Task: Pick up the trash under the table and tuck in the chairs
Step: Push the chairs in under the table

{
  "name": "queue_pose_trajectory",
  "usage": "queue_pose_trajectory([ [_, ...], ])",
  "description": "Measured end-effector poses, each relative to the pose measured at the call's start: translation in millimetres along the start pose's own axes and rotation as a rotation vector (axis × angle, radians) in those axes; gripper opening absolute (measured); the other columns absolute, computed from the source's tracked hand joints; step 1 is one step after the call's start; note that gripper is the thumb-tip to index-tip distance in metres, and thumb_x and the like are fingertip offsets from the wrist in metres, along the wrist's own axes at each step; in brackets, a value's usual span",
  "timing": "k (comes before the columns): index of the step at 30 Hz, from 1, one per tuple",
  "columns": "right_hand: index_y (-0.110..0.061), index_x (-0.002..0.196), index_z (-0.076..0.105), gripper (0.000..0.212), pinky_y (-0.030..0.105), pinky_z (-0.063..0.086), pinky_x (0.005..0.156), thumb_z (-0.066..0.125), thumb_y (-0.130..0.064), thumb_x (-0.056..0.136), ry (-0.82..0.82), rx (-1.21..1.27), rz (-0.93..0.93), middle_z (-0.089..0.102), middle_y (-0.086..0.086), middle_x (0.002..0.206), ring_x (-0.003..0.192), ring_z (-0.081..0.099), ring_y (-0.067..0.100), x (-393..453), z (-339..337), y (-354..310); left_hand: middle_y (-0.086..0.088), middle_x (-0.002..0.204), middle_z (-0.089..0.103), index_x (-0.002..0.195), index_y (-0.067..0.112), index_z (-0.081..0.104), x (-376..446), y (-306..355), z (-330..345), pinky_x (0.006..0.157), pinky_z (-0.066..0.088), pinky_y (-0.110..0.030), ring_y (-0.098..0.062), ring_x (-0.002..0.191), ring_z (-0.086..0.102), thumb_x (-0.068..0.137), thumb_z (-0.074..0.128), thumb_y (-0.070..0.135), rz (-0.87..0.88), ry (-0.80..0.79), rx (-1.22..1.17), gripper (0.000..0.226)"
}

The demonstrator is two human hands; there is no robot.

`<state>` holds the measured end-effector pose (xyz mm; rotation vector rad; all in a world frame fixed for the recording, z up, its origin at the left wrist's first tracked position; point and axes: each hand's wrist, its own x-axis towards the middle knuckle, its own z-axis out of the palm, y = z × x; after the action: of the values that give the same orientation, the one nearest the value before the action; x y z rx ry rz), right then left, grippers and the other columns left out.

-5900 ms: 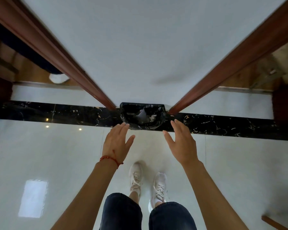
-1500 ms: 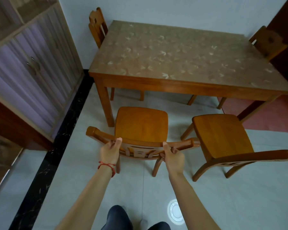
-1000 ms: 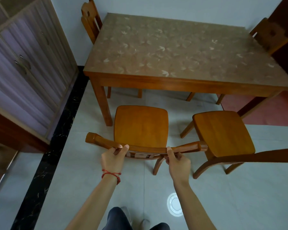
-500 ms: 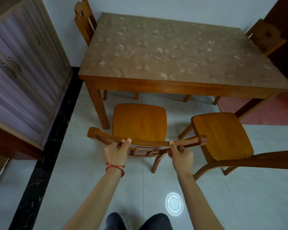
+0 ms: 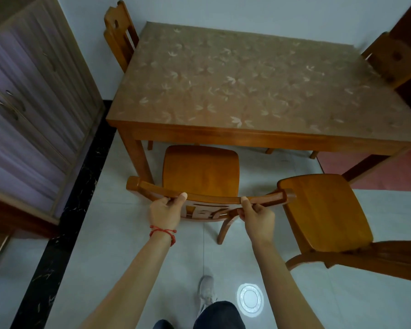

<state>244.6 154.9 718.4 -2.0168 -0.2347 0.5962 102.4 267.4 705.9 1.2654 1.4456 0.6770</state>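
The person stands behind a wooden chair [image 5: 201,173] with both hands on its curved top rail. The left hand [image 5: 163,211] curls round the rail left of centre, thumb laid along the top edge; the right hand [image 5: 259,217] pinches the rail right of centre, fingers wrapped underneath. Each grip is closed on the wood, and the two sit about evenly either side of the backrest's carved middle, so neither hand is clearly nearer the work.

The relation that matters: the chair's seat lies straight ahead of the hands, away from the body, and its front edge sits just at or barely under the near edge of the counter [image 5: 242,136]. Most of the seat is out in the open. The rail runs left to right, across the push direction, so a level shove from both hands looks like what the step needs. The counter's front left leg [image 5: 138,160] stands close beside the seat's left side, and a skewed push could knock against it.

A second chair [image 5: 323,210] stands pulled out to the right, turned at an angle, its seat corner near the right end of the held rail. Two more chairs flank the counter's far ends. No trash shows on the pale tiled floor [image 5: 119,245] from here. A cabinet [image 5: 31,96] lines the left wall.
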Motion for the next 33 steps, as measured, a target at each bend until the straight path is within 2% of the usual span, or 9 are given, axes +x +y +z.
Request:
queue_pose_trajectory([
  [4,-0.002,0.068,0.065,0.034,0.042,0.057,0.074,0.057,-0.029,0.087,-0.014,-0.01,-0.006,0.069,0.019,0.072,0.071,0.068,0.029,37,5,-13,-0.017,0.079,0.07,0.069,0.008,0.065,24,12,20,0.079,0.05,-0.035,-0.03,0.083,0.066,0.078,0.066,0.037,-0.007,0.016,0.003,0.03],
  [9,-0.012,0.063,0.061,0.029,0.043,0.057,0.076,0.058,-0.029,0.087,-0.041,-0.006,-0.012,0.069,0.014,0.071,0.071,0.068,0.026,80,12,-29,-0.015,0.076,0.069,0.06,0.015,0.06,51,32,44,0.081,0.051,-0.039,-0.031,0.082,0.066,0.078,0.066,0.036,-0.024,0.041,-0.007,0.028],
  [13,-0.001,0.073,0.065,0.033,0.041,0.057,0.074,0.058,-0.03,0.087,-0.066,-0.027,-0.007,0.07,0.017,0.075,0.07,0.067,0.025,108,19,-41,-0.016,0.078,0.069,0.06,0.015,0.061,73,46,57,0.084,0.053,-0.047,-0.032,0.083,0.067,0.077,0.068,0.034,-0.053,0.066,-0.039,0.026],
  [17,0.004,0.078,0.065,0.037,0.023,0.047,0.058,0.057,-0.031,0.088,-0.089,-0.032,-0.011,0.067,0.012,0.071,0.061,0.062,0.017,132,27,-55,-0.013,0.076,0.068,0.062,0.014,0.062,95,60,67,0.086,0.052,-0.047,-0.031,0.084,0.067,0.076,0.069,0.031,-0.073,0.072,-0.078,0.023],
  [21,0.005,0.078,0.066,0.04,0.025,0.049,0.061,0.057,-0.032,0.087,-0.085,-0.027,-0.032,0.069,0.014,0.073,0.066,0.065,0.021,152,37,-65,-0.009,0.069,0.066,0.057,0.016,0.06,116,72,73,0.085,0.053,-0.045,-0.032,0.083,0.067,0.076,0.07,0.027,-0.079,0.069,-0.11,0.024],
  [24,0.005,0.075,0.064,0.04,0.02,0.047,0.054,0.057,-0.032,0.088,-0.082,-0.04,-0.034,0.067,0.011,0.067,0.058,0.063,0.017,165,45,-73,-0.004,0.065,0.064,0.055,0.017,0.058,130,80,77,0.083,0.052,-0.042,-0.032,0.083,0.067,0.077,0.07,0.027,-0.066,0.06,-0.111,0.027],
  [30,0.007,0.076,0.066,0.042,0.029,0.05,0.062,0.057,-0.032,0.087,-0.064,-0.052,-0.055,0.07,0.02,0.074,0.069,0.067,0.028,187,61,-87,-0.003,0.066,0.065,0.055,0.017,0.059,162,92,82,0.082,0.052,-0.04,-0.032,0.083,0.067,0.077,0.069,0.028,-0.067,0.041,-0.106,0.026],
  [33,0.006,0.073,0.065,0.043,0.035,0.053,0.068,0.057,-0.034,0.087,-0.07,-0.05,-0.048,0.07,0.021,0.073,0.068,0.067,0.028,197,67,-94,-0.005,0.069,0.067,0.054,0.019,0.06,175,95,85,0.084,0.053,-0.047,-0.031,0.082,0.067,0.075,0.07,0.032,-0.066,0.036,-0.11,0.027],
])
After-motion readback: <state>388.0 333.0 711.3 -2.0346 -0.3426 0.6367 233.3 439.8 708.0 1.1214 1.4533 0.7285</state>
